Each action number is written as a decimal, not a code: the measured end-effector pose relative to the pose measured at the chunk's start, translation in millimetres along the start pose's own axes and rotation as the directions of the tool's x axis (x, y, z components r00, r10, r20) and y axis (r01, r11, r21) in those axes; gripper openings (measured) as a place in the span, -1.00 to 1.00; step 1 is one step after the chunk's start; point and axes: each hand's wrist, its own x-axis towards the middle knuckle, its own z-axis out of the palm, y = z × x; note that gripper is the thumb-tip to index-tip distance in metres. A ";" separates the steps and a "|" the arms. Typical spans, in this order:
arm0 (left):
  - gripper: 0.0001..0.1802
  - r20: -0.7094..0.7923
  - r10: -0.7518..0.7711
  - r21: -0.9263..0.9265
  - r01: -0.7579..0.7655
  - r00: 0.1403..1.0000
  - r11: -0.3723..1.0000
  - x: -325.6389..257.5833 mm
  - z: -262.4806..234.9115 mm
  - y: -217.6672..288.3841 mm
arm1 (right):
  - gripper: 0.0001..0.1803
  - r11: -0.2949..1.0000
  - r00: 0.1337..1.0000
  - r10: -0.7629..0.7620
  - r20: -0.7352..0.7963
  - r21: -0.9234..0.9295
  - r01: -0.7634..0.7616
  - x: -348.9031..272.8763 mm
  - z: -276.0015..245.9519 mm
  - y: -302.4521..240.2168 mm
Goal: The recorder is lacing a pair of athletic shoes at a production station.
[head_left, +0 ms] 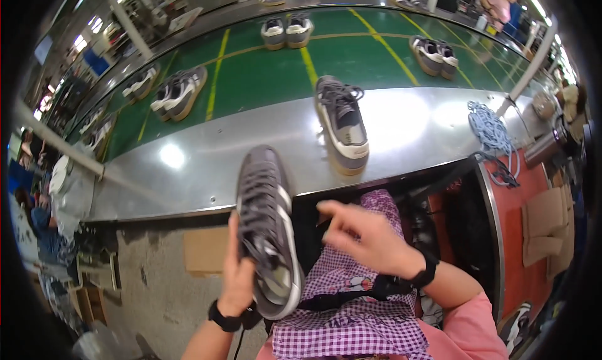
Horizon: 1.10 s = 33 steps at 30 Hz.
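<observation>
A dark grey sneaker with white side stripes and dark laces is held up in front of the metal ledge, toe pointing away. My left hand grips it along its left side near the heel; part of the fingers is hidden behind the shoe. To the right of this sneaker, my right hand hangs in the air without touching it. Its index finger reaches left, the other fingers are loosely bent, and nothing shows in them. A matching sneaker stands on the ledge, its heel toward me.
The metal ledge runs along a green conveyor belt with yellow lines. Pairs of sneakers ride on it, including one pair straight ahead. Blue-grey laces lie in a bundle at right, above a red surface. A metal post rises nearby.
</observation>
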 end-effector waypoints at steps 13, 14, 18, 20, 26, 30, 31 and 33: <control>-0.40 -0.070 0.060 0.507 -0.016 0.996 0.862 189.2 -121.7 -37.2 | -0.36 0.899 0.896 0.281 -0.344 -0.233 -0.372 125.1 -80.2 124.4; -0.43 -0.089 0.065 0.525 -0.009 0.994 0.851 190.1 -128.0 -42.7 | -0.36 0.903 0.884 0.258 -0.389 -0.228 -0.364 129.8 -69.0 140.6; -0.48 -0.021 0.585 0.909 -0.228 0.811 0.349 153.5 -76.5 -15.9 | -0.30 0.885 0.875 0.357 -0.328 -0.182 -0.429 123.4 -59.5 143.6; -0.48 0.047 0.532 0.845 -0.318 0.846 0.431 125.9 -43.2 -10.4 | -0.48 0.897 0.881 0.303 -0.364 -0.203 -0.392 107.7 -44.9 141.6; -0.36 0.232 -0.047 0.309 -0.028 0.972 0.951 54.6 41.3 -38.4 | -0.33 0.935 0.946 0.201 -0.253 -0.239 -0.263 28.4 13.8 81.1; -0.32 0.231 -0.163 0.372 0.068 0.959 0.926 30.5 74.4 -17.2 | -0.33 0.942 0.977 0.179 -0.113 -0.266 -0.203 -18.0 34.0 58.8; -0.38 0.331 -0.124 0.384 -0.014 0.935 0.923 28.6 60.0 -39.2 | -0.37 0.954 0.979 0.167 -0.120 -0.230 -0.191 -29.9 34.2 43.9; -0.42 0.333 -0.177 0.422 0.022 0.926 0.906 13.7 57.3 -39.8 | -0.39 0.971 0.985 0.102 -0.139 -0.201 -0.129 -47.8 41.8 37.0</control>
